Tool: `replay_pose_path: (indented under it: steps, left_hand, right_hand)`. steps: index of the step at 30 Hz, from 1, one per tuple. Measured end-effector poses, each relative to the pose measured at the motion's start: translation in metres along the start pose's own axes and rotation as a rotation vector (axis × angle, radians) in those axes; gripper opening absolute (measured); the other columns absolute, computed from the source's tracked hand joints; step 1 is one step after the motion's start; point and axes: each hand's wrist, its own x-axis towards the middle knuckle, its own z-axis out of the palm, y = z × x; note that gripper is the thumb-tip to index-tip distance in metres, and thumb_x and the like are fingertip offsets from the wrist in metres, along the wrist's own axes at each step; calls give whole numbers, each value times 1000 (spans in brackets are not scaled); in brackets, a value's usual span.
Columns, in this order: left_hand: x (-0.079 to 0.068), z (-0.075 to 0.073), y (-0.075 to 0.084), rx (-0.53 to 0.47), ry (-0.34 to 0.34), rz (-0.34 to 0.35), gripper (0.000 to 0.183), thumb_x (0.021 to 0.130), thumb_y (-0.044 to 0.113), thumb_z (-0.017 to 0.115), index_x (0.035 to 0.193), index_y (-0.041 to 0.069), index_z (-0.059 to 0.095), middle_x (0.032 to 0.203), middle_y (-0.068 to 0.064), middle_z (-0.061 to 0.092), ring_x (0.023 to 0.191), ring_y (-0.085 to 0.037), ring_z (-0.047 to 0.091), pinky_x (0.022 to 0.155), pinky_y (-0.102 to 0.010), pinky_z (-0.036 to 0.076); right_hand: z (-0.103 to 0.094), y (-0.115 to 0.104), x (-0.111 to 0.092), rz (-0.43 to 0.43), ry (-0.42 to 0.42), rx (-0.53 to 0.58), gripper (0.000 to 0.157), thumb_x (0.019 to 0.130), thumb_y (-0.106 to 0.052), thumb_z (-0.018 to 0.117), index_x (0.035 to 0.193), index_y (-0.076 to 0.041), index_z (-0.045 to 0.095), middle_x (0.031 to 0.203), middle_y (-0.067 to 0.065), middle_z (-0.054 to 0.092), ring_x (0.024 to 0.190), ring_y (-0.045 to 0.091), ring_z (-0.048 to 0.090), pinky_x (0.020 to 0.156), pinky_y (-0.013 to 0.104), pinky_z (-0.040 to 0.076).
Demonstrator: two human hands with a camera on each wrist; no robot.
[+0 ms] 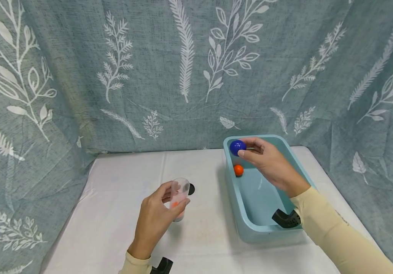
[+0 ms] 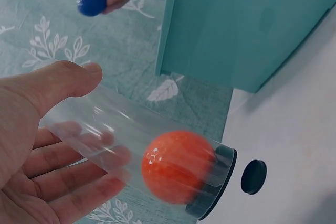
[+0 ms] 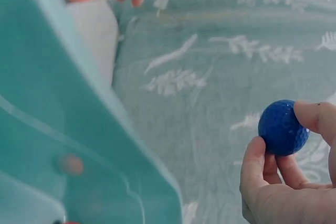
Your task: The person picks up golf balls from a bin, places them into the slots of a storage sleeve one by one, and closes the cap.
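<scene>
Left hand [image 1: 156, 216] grips a clear tube [image 1: 179, 195] — right hand [image 1: 271, 163] pinches a blue ball [image 1: 237, 147].

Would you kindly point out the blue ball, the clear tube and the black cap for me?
Blue ball [image 3: 283, 128]: right wrist view, middle of its surface.
Clear tube [image 2: 128, 123]: left wrist view, on its side wall.
Black cap [image 2: 253, 177]: left wrist view, middle of its round face.

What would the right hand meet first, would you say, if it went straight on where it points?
The right hand, glossy blue ball leading, would likely meet the teal leaf-patterned cloth backdrop, though depth is unclear.
</scene>
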Motion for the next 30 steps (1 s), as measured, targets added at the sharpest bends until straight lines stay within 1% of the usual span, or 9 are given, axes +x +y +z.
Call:
replay_pose_path:
  steps: [4,5,7,9,12,14,18,26,30]
  left_hand:
    - [1,-1,2,6,3,-4,52,77,28,91,119,9,68,102,-1,74,92,-12,70,78,-39,58]
    - [1,0,3,9,4,-1,52,77,28,91,120,9,68,102,-2,74,92,-12,70,78,-39,58]
    - [1,0,5,10,3,3,52,77,28,91,119,9,68,102,-2,74,93,-12,70,78,-38,58]
    - [1,0,6,13,2,9,51,77,27,91,119,8,68,101,-2,74,93,-13,70,79,-38,58]
    - [1,1,8,22,3,21,53,77,26,91,120,7,68,102,-4,74,92,-14,71,79,-38,59]
    - [1,1,8,26,5,28,54,76,25,92,120,6,68,102,-4,74,92,-15,71,78,-38,59]
    - [0,0,9,30,8,32,55,76,24,92,121,5,67,102,-6,75,91,-16,72,78,-38,59]
    - [0,-1,10,19,3,26,56,76,24,92,122,6,67,104,-6,75,91,-17,72,78,-38,60]
    - [-1,-1,10,16,15,38,55,77,26,91,123,7,67,103,-5,75,91,-17,72,78,-39,60]
  right_hand:
    - [19,-3,1,-31,-20,34,48,98,-18,69,142,-8,51,136,13,54,120,26,57,98,30,51]
    - [24,-3,2,-36,-21,29,48,97,-19,71,141,-9,53,135,13,56,119,26,58,97,30,51]
    - [35,-3,2,-43,-23,4,48,95,-22,74,139,-13,55,132,12,59,115,26,59,88,29,52]
    - [46,-3,3,-61,-37,-20,47,94,-23,75,137,-15,57,131,10,60,114,25,60,87,30,51]
    - [62,-1,3,-93,-72,-32,45,94,-23,75,135,-16,59,131,9,60,117,26,59,91,33,51]
    - [73,1,4,-114,-101,-15,43,94,-22,75,134,-15,59,132,8,59,122,25,58,101,38,50]
    - [92,5,4,-144,-139,-2,43,94,-22,76,134,-17,60,133,6,57,123,23,57,100,38,51]
    - [114,16,3,-227,-166,-29,40,95,-15,73,132,-13,61,131,5,60,120,24,60,95,35,55]
    - [120,20,2,-268,-165,-70,40,94,-14,75,131,-10,61,129,5,62,119,22,61,100,35,51]
